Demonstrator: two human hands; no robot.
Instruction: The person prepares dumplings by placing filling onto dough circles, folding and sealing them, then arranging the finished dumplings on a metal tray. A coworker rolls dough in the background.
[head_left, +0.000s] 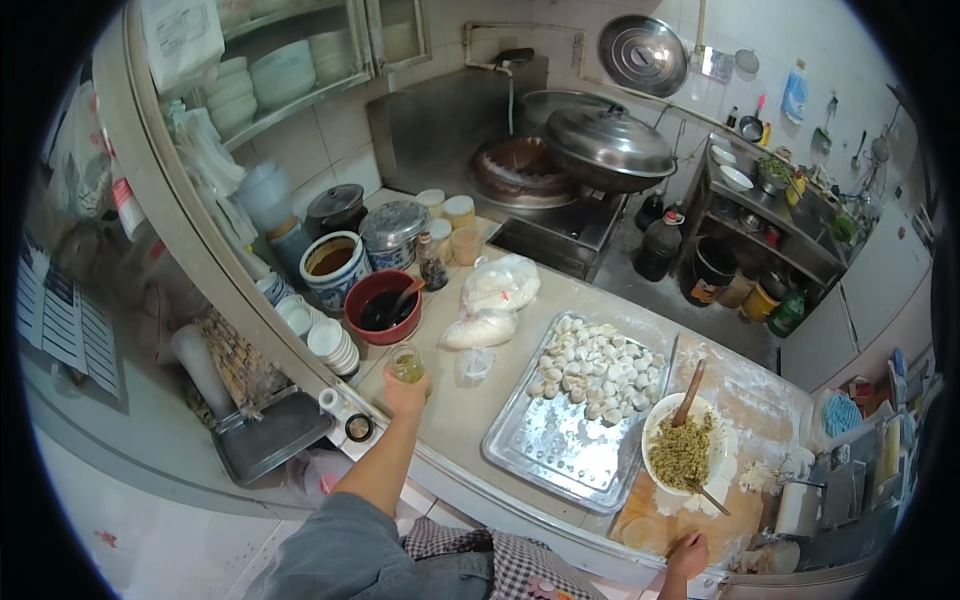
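My left hand (406, 394) is wrapped around a clear glass jar (407, 364) with yellow-green contents, by the counter's left front edge. My right hand (688, 556) rests with curled fingers at the near edge of a floured wooden board (645, 504); I see nothing in it. Beyond that hand, a white bowl (655, 416) holds chopped green-brown filling (679, 452), with a wooden-handled utensil (690, 394) standing in it. Between my hands lies a metal tray (559, 457). Small floured dumplings (596, 367) cover its far part.
Near the jar are a red bowl (351, 300) of dark liquid, stacked white dishes (330, 341) and a blue-and-white crock (337, 281). Plastic bags of white contents (499, 285) lie behind the tray. A lidded wok (611, 142) and stove (570, 225) stand farther back. Tools (832, 495) crowd the right end.
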